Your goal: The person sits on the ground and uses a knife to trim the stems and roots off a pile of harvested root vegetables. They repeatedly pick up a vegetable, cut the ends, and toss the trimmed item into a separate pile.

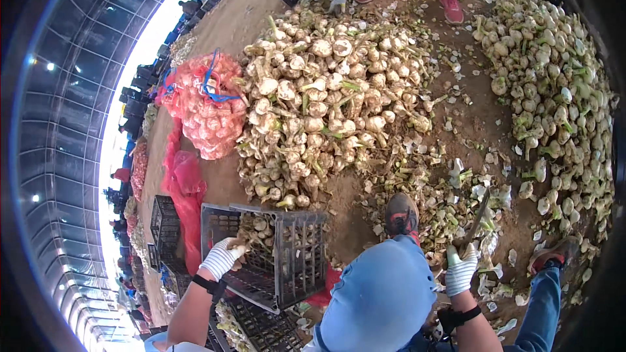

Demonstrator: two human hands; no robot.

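Observation:
My left hand (223,259), in a white striped glove with bare fingertips, is at the near left side of a black plastic crate (301,267). Its fingers curl inward, and what they hold, if anything, is hidden. Inside the crate lie some garlic bulbs (257,228). My right hand (461,272), gloved the same way, is closed around a tool with a long, narrow dark blade (480,214) pointing away from me; its handle is mostly hidden. Beyond the crate rises a large heap of garlic bulbs (332,101) with cut stems.
A full red mesh sack (212,107) with blue cord stands left of the heap. Another garlic pile (548,85) lies right, stems on. Peelings and cut stems (424,221) litter the dirt floor. More crates (165,221) stand left. Another person's gloved hand (337,2) touches the heap's far side.

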